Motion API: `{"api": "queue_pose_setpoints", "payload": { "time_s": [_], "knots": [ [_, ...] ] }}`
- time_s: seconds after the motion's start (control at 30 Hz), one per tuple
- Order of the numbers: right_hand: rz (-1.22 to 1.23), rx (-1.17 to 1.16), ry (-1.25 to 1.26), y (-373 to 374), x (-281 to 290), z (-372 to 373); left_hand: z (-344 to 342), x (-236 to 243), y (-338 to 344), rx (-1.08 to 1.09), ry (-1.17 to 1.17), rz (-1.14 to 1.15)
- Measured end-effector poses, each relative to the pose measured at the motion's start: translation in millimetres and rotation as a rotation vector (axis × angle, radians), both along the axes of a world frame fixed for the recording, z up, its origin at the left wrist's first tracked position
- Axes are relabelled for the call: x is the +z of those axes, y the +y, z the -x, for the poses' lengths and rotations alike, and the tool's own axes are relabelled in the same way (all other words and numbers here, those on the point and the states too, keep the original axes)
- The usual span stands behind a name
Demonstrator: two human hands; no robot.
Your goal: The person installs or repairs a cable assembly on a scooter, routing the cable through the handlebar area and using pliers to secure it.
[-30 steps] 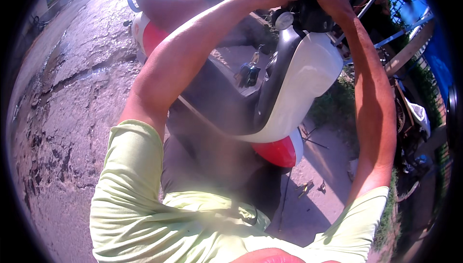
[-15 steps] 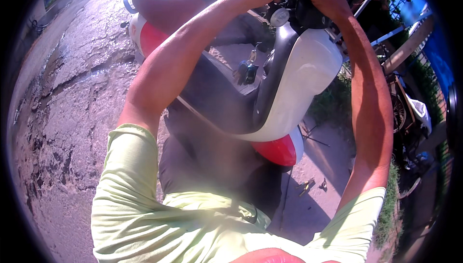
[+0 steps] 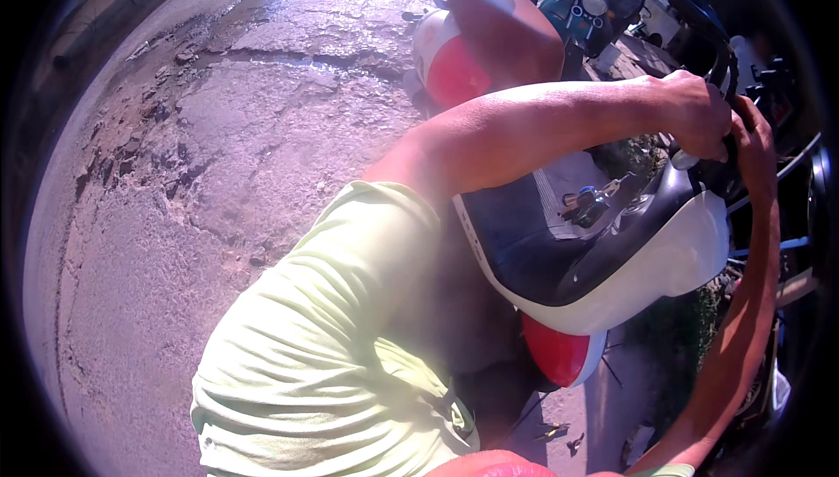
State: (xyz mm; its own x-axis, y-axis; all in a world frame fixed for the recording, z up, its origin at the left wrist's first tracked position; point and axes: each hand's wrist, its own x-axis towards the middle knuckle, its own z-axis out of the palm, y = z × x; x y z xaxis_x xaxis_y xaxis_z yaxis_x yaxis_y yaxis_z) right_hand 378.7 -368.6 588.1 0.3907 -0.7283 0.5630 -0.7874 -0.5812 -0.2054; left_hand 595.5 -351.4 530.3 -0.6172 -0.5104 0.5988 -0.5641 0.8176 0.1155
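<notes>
A scooter with a white and black body panel (image 3: pixel 647 250) stands to my front right. At its dark upper end my left hand (image 3: pixel 696 117) is closed, its fingers curled against a dark part. My right hand (image 3: pixel 753 149) is beside it, its fingers bent round the same dark area. What the fingers hold is hidden and too small to name. A black cable-like loop (image 3: pixel 724 62) rises just above both hands. Lower down, a small bunch of dark and metal items (image 3: pixel 590 204) lies on the scooter's grey ribbed part.
A brown rounded seat-like piece (image 3: pixel 511 31) over a red and white panel (image 3: pixel 454 70) is beyond my left arm. Another red and white part (image 3: pixel 559 350) shows below. Small tools (image 3: pixel 552 431) lie on the ground. Rough, cracked pavement (image 3: pixel 218 171) spreads to the left.
The view has swung left, so the scooter and both hands now appear farther right and lower. My left arm now reaches across to the right. Both hands stay together at the scooter's dark upper end.
</notes>
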Motion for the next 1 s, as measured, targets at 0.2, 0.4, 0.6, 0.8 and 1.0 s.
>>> {"api": "queue_pose_setpoints", "payload": {
  "time_s": [0.2, 0.4, 0.6, 0.8, 1.0],
  "knots": [
    [-0.088, -0.008, 0.190, -2.0, 14.6, -8.4, -5.2, -9.6, -8.4, -0.166, 0.131, -0.101],
    [-0.055, 0.074, 0.206, -0.4, 12.8, -8.6, -10.4, -10.0, -27.8, -0.097, 0.655, -0.263],
    [0.012, 0.015, 0.259, 1.4, 14.6, -3.4, 18.9, 2.8, -52.2, -0.216, 0.713, -0.393],
    [-0.041, -0.012, 0.310, 1.3, 21.1, -13.1, 30.4, -3.3, -63.5, -0.052, 0.681, -0.193],
    [-0.056, -0.108, 0.146, -8.3, 23.1, -10.7, 32.0, -4.5, -59.2, -0.028, 0.706, -0.220]
  ]
}}
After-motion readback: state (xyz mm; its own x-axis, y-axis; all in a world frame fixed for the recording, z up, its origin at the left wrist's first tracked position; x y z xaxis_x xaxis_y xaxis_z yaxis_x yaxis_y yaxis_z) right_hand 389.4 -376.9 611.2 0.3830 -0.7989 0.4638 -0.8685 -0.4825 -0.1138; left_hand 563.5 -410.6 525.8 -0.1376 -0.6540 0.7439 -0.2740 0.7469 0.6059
